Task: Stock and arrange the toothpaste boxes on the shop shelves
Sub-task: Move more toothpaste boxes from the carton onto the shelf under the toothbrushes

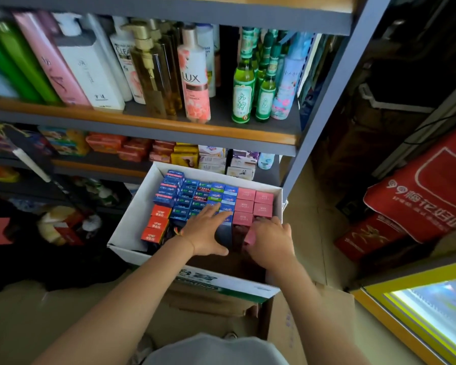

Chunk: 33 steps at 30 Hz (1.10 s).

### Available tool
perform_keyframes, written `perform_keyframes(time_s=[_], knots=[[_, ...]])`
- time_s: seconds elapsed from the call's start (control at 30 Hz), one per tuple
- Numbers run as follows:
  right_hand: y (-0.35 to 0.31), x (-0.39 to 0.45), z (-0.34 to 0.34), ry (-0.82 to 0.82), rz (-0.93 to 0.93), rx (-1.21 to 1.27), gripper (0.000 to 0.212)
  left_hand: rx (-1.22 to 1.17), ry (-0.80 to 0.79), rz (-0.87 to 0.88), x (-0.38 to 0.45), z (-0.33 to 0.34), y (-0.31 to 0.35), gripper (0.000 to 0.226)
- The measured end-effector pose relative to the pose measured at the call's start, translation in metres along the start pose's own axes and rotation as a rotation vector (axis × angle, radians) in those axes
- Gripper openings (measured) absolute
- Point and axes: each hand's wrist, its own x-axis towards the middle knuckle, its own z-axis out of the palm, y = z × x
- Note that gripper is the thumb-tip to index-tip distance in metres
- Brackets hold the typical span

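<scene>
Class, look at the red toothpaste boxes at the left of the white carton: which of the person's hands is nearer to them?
Left. The left hand rests on the blue boxes just beside the red toothpaste boxes; the right hand is farther, at the pink boxes.

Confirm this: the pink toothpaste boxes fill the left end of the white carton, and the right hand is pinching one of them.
Not quite. The pink toothpaste boxes fill the right end of the white carton; the left end holds red ones. The right hand does pinch a pink box, as the head view shows.

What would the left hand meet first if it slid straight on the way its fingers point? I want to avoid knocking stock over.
Probably more blue toothpaste boxes: the left hand lies flat on that block, fingers pointing towards the far wall of the white carton. Depth is unclear.
</scene>
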Motion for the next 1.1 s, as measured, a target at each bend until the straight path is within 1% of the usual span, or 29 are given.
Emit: perform_keyframes(time_s=[0.03,0.07,0.1,0.13,0.17,0.2,0.23,0.27,0.3,0.33,0.37,0.43,0.47,0.5,0.6,0.73,0.87,0.97,1.03,1.1], knots=[[0.001,0.001,-0.015,0.005,0.002,0.132,0.016,-0.112,-0.009,0.023,-0.003,-0.003,0.002,0.106],[0.002,0.002,-0.028,0.01,0.004,0.304,0.015,-0.241,-0.018,0.034,-0.006,-0.005,0.004,0.111],[0.003,0.002,-0.039,0.02,0.014,0.487,0.02,-0.356,-0.01,0.035,-0.009,-0.005,0.007,0.116],[0.002,0.002,-0.048,0.067,0.022,0.649,0.021,-0.442,0.026,0.027,-0.011,-0.003,0.01,0.117],[-0.001,0.002,-0.055,0.133,0.028,0.789,0.018,-0.506,0.092,0.011,-0.013,-0.001,0.012,0.113],[-0.004,0.004,-0.058,0.193,0.05,0.908,0.011,-0.545,0.176,-0.011,-0.013,0.0,0.013,0.104],[-0.007,0.006,-0.057,0.233,0.093,1.01,0.013,-0.554,0.266,-0.037,-0.014,-0.001,0.013,0.091],[-0.01,0.009,-0.052,0.261,0.132,1.045,0.02,-0.534,0.349,-0.063,-0.016,-0.003,0.011,0.077],[-0.011,0.012,-0.043,0.29,0.16,0.994,0.026,-0.5,0.396,-0.093,-0.017,-0.006,0.009,0.066],[-0.009,0.015,-0.033,0.3,0.157,0.839,0.028,-0.474,0.408,-0.126,-0.018,-0.009,0.006,0.06],[-0.009,0.018,-0.021,0.274,0.127,0.622,0.029,-0.454,0.401,-0.163,-0.02,-0.01,0.001,0.058],[-0.012,0.02,0.001,0.148,0.033,0.192,0.036,-0.44,0.375,-0.217,-0.022,-0.013,-0.008,0.058],[-0.015,0.02,0.01,0.091,-0.003,0.066,0.04,-0.441,0.363,-0.235,-0.023,-0.014,-0.012,0.057],[-0.018,0.019,0.018,0.06,-0.023,-0.001,0.043,-0.436,0.351,-0.247,-0.023,-0.016,-0.013,0.055],[-0.024,0.017,0.039,0.034,-0.032,-0.037,0.049,-0.393,0.313,-0.267,-0.022,-0.023,-0.016,0.053],[-0.025,0.014,0.047,0.139,-0.017,-0.004,0.044,-0.411,0.289,-0.276,-0.02,-0.022,-0.02,0.053],[-0.025,0.01,0.052,0.107,-0.034,0.016,0.043,-0.454,0.282,-0.276,-0.019,-0.017,-0.025,0.063],[-0.024,0.011,0.047,0.093,-0.063,0.043,0.047,-0.544,0.279,-0.252,-0.02,-0.014,-0.027,0.064],[-0.026,0.013,0.034,0.082,-0.072,0.095,0.045,-0.644,0.282,-0.242,-0.024,-0.016,-0.027,0.058],[-0.032,0.014,0.015,0.1,-0.076,0.211,0.041,-0.789,0.293,-0.218,-0.031,-0.021,-0.027,0.047]])
